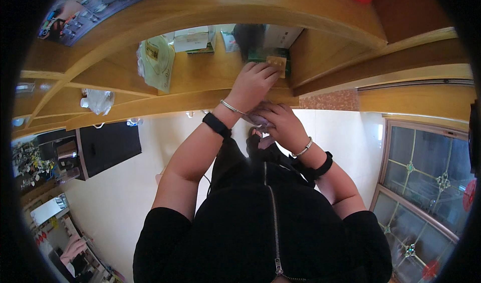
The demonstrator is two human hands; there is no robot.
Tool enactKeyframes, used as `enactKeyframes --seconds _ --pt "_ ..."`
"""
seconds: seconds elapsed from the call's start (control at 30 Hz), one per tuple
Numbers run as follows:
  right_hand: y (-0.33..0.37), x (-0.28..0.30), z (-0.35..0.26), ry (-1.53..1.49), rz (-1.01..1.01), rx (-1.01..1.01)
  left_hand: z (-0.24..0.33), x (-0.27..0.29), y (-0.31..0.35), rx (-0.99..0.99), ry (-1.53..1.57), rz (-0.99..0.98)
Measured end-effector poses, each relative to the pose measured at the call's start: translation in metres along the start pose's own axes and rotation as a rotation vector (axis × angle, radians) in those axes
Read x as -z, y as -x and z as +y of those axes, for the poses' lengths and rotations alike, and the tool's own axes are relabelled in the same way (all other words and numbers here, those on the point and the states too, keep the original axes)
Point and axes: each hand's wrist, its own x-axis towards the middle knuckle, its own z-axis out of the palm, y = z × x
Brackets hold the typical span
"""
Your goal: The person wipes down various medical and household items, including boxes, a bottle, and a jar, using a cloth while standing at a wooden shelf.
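My left hand point(254, 86) reaches over the wooden shelf with its fingers curled at the lower edge of a small orange-brown packet point(277, 65). Just behind that packet lies a dark green box point(259, 55). Lower and to the right, my right hand point(286, 127) is closed on a crumpled, pale purplish plastic bag point(257, 119), held just in front of the shelf edge. Part of the bag is hidden by both hands, and its contents do not show. Each wrist carries a bangle and a black band.
On the shelf point(193, 75) stand a pale green bag point(158, 62), a white box point(191, 39) and a dark, blurred object point(249, 36). A clear plastic bag point(100, 100) sits in a left compartment. Above, a curved wooden board point(210, 13) overhangs; a glazed door point(426, 167) is at right.
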Motion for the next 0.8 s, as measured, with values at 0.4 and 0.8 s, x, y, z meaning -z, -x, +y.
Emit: enactKeyframes --seconds 0.4,0.8 --pt "-0.019 0.003 -0.008 -0.24 0.373 0.01 0.008 0.07 0.05 1.095 0.923 0.622" --pt "-0.073 -0.004 -0.065 -0.174 0.415 0.179 0.028 0.11 0.058 0.717 0.375 0.417"
